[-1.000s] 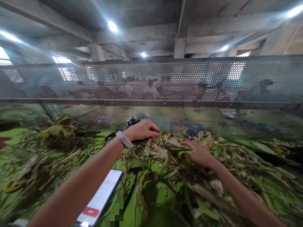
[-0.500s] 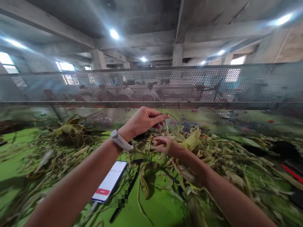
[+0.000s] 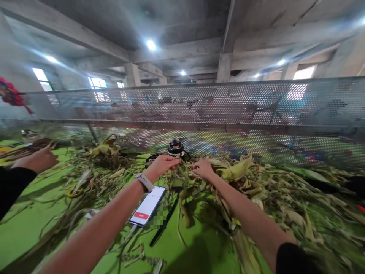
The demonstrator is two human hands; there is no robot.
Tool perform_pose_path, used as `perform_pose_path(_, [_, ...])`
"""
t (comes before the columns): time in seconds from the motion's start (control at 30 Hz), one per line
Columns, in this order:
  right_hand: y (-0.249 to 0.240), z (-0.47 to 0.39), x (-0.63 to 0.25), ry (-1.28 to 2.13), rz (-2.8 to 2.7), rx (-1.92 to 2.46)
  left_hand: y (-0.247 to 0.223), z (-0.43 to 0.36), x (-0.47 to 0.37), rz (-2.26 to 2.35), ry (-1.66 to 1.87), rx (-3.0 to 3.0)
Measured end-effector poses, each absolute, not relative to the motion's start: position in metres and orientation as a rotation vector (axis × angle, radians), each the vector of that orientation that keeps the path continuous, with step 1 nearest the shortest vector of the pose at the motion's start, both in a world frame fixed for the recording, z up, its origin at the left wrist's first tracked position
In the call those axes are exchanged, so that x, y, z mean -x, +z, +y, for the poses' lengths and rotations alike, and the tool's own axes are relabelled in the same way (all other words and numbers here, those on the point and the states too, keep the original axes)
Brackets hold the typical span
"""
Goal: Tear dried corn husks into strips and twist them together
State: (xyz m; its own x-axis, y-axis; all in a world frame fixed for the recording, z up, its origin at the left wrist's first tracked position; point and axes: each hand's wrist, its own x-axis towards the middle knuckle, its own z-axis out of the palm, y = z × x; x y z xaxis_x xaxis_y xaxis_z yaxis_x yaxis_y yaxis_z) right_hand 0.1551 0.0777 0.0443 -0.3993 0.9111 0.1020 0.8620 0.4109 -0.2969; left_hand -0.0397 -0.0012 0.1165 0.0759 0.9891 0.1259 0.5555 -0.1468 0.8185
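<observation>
My left hand (image 3: pixel 163 167), with a pale watch on the wrist, is closed in a pinch over the heap. A thin greenish strip of dry husk (image 3: pixel 184 169) hangs by its fingertips. Just to the right, my right hand (image 3: pixel 203 169) has its fingers curled together low on the heap; what they hold is hidden among the strands. Beside it lies a broad yellow-green corn husk (image 3: pixel 239 169). Behind the left hand stands a small dark pot-like object (image 3: pixel 175 146) with light bands, its lower part covered. Below the hands a curled husk piece (image 3: pixel 185 213) rests on the table.
A lit phone (image 3: pixel 149 205) with a cable lies on the green table (image 3: pixel 196 251), near a thin black strip (image 3: pixel 164 224). Dry husks (image 3: pixel 288 213) spread to both sides. A perforated metal screen (image 3: pixel 199 110) runs across the back. Another person's hand (image 3: pixel 40 160) reaches in at left.
My left hand has come down from above the heap to beside my right hand, whose fingers have curled in. The view has turned left, bringing another person's hand and the dark pot-like object into sight.
</observation>
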Motion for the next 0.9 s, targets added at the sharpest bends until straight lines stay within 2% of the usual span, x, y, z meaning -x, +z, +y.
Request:
perform_pose_path(0.27, [0.088, 0.067, -0.189, 0.758, -2.076, 1.328, 0.114, 0.012, 0.030, 1.414, 1.008, -1.506])
perform_pose_path(0.5, [0.148, 0.028, -0.192, 1.079, -1.791, 1.023, 0.125, 0.004, 0.010, 1.260, 1.124, -1.474])
perform_pose_path(0.7, [0.191, -0.006, -0.188, 1.246, -1.572, 0.792, 0.148, -0.008, -0.014, 1.148, 1.221, -1.502])
perform_pose_path(0.9, [0.205, -0.017, -0.201, 1.176, -1.591, 0.849, 0.170, -0.011, -0.017, 1.100, 1.279, -1.556])
